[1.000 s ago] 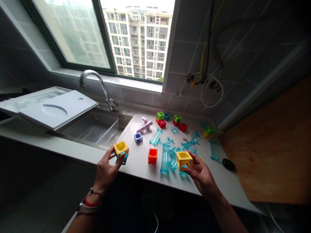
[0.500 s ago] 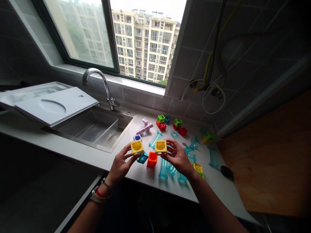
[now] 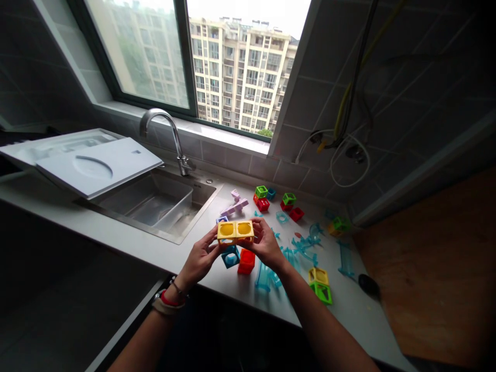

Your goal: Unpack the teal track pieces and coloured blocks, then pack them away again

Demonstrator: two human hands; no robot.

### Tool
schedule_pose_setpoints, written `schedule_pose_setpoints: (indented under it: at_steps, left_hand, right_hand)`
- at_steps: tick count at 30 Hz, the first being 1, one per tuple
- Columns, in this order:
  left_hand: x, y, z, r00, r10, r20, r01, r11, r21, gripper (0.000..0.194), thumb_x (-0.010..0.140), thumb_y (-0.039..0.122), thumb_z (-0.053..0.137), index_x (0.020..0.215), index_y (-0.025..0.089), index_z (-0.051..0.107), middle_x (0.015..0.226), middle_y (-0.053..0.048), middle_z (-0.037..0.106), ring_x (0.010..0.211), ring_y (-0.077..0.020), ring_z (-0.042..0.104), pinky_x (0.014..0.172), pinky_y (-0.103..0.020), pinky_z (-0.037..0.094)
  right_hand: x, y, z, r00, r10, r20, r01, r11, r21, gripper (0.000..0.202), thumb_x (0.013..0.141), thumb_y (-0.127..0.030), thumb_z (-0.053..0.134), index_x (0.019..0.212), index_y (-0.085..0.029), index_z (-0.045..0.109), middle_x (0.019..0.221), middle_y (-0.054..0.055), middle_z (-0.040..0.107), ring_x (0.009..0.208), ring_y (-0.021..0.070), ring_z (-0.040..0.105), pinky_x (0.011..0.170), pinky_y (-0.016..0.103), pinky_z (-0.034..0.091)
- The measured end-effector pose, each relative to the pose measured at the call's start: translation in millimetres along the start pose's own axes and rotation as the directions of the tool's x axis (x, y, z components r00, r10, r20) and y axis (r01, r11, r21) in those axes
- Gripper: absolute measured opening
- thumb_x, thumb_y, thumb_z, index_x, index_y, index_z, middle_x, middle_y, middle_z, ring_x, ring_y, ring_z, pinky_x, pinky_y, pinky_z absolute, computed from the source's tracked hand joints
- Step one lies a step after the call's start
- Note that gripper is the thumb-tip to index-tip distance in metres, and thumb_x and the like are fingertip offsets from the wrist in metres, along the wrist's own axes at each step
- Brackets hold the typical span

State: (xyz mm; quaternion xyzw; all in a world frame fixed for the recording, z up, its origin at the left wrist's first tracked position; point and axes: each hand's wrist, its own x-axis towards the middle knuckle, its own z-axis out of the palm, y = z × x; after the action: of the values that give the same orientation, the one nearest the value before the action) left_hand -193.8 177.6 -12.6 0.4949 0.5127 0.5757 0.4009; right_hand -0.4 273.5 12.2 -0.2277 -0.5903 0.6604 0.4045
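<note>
Two yellow cube blocks with round openings touch side by side above the counter. My left hand (image 3: 199, 261) grips the left yellow cube block (image 3: 227, 232) between thumb and fingers. The right yellow cube block (image 3: 245, 232) is pinched in my right hand (image 3: 267, 247). Just below them on the counter stand a dark blue-teal cube block (image 3: 230, 257) and an orange-red cube block (image 3: 246, 262). A purple-blue block (image 3: 222, 220) shows partly behind my left fingers. Translucent teal track pieces (image 3: 263, 279) lie under and beside my right hand, partly covered by it.
On the counter (image 3: 189, 253) lie a pale purple piece (image 3: 234, 207), red and green blocks (image 3: 261, 199), a yellow block on a green one (image 3: 320, 284), and a black object (image 3: 368, 285). At left, white foam packaging (image 3: 96, 165) lies over part of the sink (image 3: 176, 237), beside the faucet (image 3: 180, 139).
The two yellow cube blocks, held apart before, have come together and now touch. My right hand has moved left toward my left hand. The view has shifted slightly.
</note>
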Motion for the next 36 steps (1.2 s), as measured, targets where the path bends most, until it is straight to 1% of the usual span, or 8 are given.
schedule_pose_setpoints:
  at_steps: [4,8,11,15,20,27,31,36]
  left_hand:
    - [1.0,-3.5,1.9,1.000,0.004,0.028,-0.003,1.000,-0.024,0.066,0.088,0.037,0.075,0.149,0.020,0.053,0.155,-0.017,0.052,0.136,-0.0362,0.056,0.109,-0.049,0.053]
    - [4.8,-6.4,6.9,0.998,0.015,0.058,-0.014,1.000,-0.008,0.090,0.079,0.030,0.085,0.157,0.025,0.039,0.153,-0.017,0.054,0.133,-0.0360,0.059,0.109,-0.052,0.053]
    - [7.3,-11.5,8.7,1.000,0.002,0.023,-0.002,1.000,0.009,0.088,0.080,0.032,0.083,0.155,0.024,0.039,0.150,-0.017,0.056,0.130,-0.0349,0.062,0.106,-0.051,0.055]
    - [6.7,-25.3,5.8,0.998,-0.050,-0.024,0.051,0.998,0.027,0.073,0.083,0.038,0.079,0.147,0.020,0.048,0.135,-0.015,0.067,0.118,-0.0326,0.069,0.098,-0.047,0.060]
    - [2.1,-42.6,-2.5,0.987,-0.058,-0.153,0.076,0.990,0.115,0.071,0.081,0.043,0.081,0.141,0.019,0.051,0.128,-0.013,0.069,0.113,-0.0303,0.070,0.100,-0.048,0.058]
    - [5.3,-65.4,-15.6,0.986,-0.022,-0.165,0.087,0.912,0.401,0.059,0.086,0.052,0.072,0.134,0.021,0.059,0.132,-0.014,0.066,0.123,-0.0328,0.064,0.108,-0.053,0.050]
    - [7.2,-77.9,-21.6,0.989,-0.005,-0.146,0.069,0.898,0.434,0.061,0.086,0.052,0.071,0.135,0.019,0.059,0.139,-0.016,0.061,0.131,-0.0356,0.058,0.112,-0.057,0.046]
    - [-12.3,-43.1,-6.5,0.924,0.204,-0.323,-0.008,0.856,0.517,0.054,0.094,0.043,0.063,0.143,0.022,0.051,0.152,-0.016,0.049,0.141,-0.0355,0.049,0.116,-0.058,0.041]
  right_hand:
    - [6.6,-5.5,1.4,0.997,-0.020,0.072,0.024,0.998,-0.050,0.071,0.061,-0.031,0.096,0.122,-0.027,0.061,0.107,0.002,0.071,0.098,0.0228,0.071,0.088,0.037,0.060]
    - [12.0,-2.5,5.7,0.998,-0.036,0.051,0.038,0.998,-0.051,0.062,0.063,-0.033,0.095,0.116,-0.025,0.064,0.106,0.002,0.072,0.096,0.0225,0.072,0.088,0.036,0.060]
    - [14.0,3.3,8.3,0.997,-0.071,0.028,0.072,0.997,-0.042,0.063,0.062,-0.029,0.095,0.117,-0.024,0.065,0.109,0.002,0.071,0.099,0.0223,0.072,0.089,0.035,0.060]
    - [17.4,0.4,6.1,0.989,-0.076,-0.127,0.082,0.996,0.043,0.061,0.063,-0.029,0.094,0.116,-0.023,0.063,0.104,0.002,0.073,0.095,0.0217,0.074,0.086,0.034,0.062]
    - [10.8,-21.8,-16.1,0.921,-0.104,-0.375,0.166,0.976,0.139,0.056,0.066,-0.029,0.094,0.113,-0.024,0.064,0.103,0.000,0.072,0.093,0.0184,0.073,0.082,0.029,0.062]
    - [-57.3,-29.6,-58.1,0.850,-0.043,-0.525,0.139,0.980,0.145,0.057,0.068,-0.026,0.093,0.116,-0.026,0.062,0.106,0.001,0.070,0.094,0.0187,0.071,0.080,0.029,0.061]
    - [-108.2,-23.2,-74.2,0.817,-0.024,-0.576,0.090,0.992,0.087,0.057,0.067,-0.023,0.094,0.116,-0.026,0.064,0.104,-0.001,0.070,0.092,0.0170,0.070,0.081,0.026,0.060]
    - [-161.0,-13.4,-78.4,0.767,0.037,-0.641,0.023,0.996,0.084,0.057,0.068,-0.029,0.094,0.117,-0.024,0.064,0.104,0.002,0.070,0.090,0.0193,0.070,0.078,0.027,0.060]
